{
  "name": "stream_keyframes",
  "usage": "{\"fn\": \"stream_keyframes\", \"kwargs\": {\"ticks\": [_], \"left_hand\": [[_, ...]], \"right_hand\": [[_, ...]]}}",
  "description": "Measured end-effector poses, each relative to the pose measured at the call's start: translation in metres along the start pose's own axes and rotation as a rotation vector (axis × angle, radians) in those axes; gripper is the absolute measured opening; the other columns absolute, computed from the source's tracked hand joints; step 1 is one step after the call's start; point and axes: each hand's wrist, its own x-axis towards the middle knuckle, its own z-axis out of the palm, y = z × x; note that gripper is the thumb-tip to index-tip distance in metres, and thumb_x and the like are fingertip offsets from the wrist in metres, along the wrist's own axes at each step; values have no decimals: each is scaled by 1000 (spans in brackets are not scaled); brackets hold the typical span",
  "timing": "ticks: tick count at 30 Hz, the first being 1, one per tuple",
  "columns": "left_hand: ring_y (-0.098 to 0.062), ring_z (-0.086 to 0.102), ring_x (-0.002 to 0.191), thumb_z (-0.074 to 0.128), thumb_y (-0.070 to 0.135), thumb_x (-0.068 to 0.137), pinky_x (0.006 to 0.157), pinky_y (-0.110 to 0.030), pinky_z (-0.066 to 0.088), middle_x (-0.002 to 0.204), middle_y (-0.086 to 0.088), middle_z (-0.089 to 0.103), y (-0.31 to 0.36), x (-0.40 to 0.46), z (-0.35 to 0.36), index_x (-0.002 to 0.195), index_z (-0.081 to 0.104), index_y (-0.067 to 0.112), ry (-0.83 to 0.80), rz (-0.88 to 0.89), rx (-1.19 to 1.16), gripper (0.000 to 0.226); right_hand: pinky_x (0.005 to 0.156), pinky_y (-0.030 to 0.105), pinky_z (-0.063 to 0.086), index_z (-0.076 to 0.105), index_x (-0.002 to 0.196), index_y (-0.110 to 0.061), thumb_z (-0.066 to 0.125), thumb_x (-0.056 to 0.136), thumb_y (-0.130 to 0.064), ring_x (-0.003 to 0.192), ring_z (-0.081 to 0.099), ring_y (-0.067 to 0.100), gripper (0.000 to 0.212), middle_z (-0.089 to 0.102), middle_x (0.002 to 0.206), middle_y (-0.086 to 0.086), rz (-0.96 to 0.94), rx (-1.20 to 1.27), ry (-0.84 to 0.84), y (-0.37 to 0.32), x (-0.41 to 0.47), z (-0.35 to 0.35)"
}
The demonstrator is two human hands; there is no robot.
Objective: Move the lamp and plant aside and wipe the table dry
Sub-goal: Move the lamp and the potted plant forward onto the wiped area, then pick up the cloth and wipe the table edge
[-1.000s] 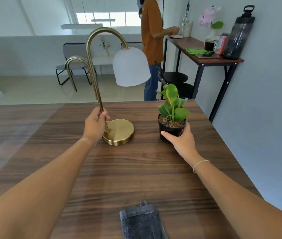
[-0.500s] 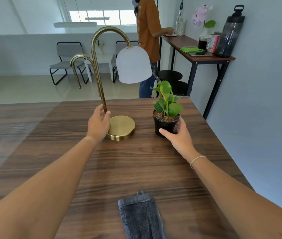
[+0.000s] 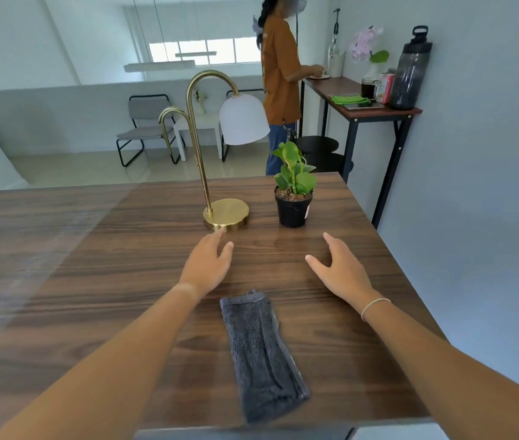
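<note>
A brass lamp (image 3: 226, 214) with a curved stem and white shade stands near the far edge of the dark wooden table (image 3: 99, 281). To its right sits a small green plant in a black pot (image 3: 293, 211). My left hand (image 3: 208, 265) hovers open just in front of the lamp's round base, touching nothing. Open too, my right hand (image 3: 340, 269) is a short way in front of the pot. A folded grey cloth (image 3: 261, 354) lies between my forearms, close to the near edge.
The table's right edge runs close to a pale blue wall. Beyond the far edge stand a person in an orange shirt (image 3: 280, 68), black stools and a tall side table (image 3: 366, 106) with a bottle, cups and a green cloth. Chairs stand further back.
Both hands have let go: the left released the lamp stem, the right released the pot, and both drew back toward me. Lamp and plant now stand near the far edge.
</note>
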Motion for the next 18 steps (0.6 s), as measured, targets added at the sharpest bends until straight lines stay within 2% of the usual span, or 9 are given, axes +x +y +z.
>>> {"fn": "stream_keyframes", "kwargs": {"ticks": [5, 9, 12, 18], "left_hand": [[-20, 26, 142, 35, 34, 95, 116, -35, 21, 152, -5, 33, 11, -29, 14, 143, 30, 13, -49, 39, 47, 52], [-25, 23, 143, 33, 34, 96, 119, -39, 17, 153, -9, 32, 17, -58, 28, 143, 29, 10, -72, 68, 87, 53], [-32, 17, 144, 31, 35, 96, 119, -42, 12, 153, -11, 28, 18, -83, 39, 143, 28, 8, -90, 60, 209, 55], [-32, 10, 146, 25, 41, 95, 121, -44, 6, 156, -14, 21, 28, -109, 58, 144, 23, 7, -105, 41, 360, 60]], "right_hand": [[114, 38, 26, 30, 144, -16, 49, 90, -43, 138, 32, 21, 63, 34, 151, 3, -27, -121, 22, 5, -38, -7], [115, 37, 17, 31, 143, -16, 45, 92, -42, 142, 24, 22, 60, 32, 152, 4, -21, -228, 19, 7, -69, -9], [116, 37, 14, 31, 144, -16, 42, 93, -42, 142, 22, 23, 58, 31, 153, 4, -5, -291, 9, 8, -91, -7], [116, 36, 13, 34, 143, -16, 37, 95, -42, 143, 21, 24, 55, 29, 154, 4, -1, -350, 0, 7, -102, -4]]}}
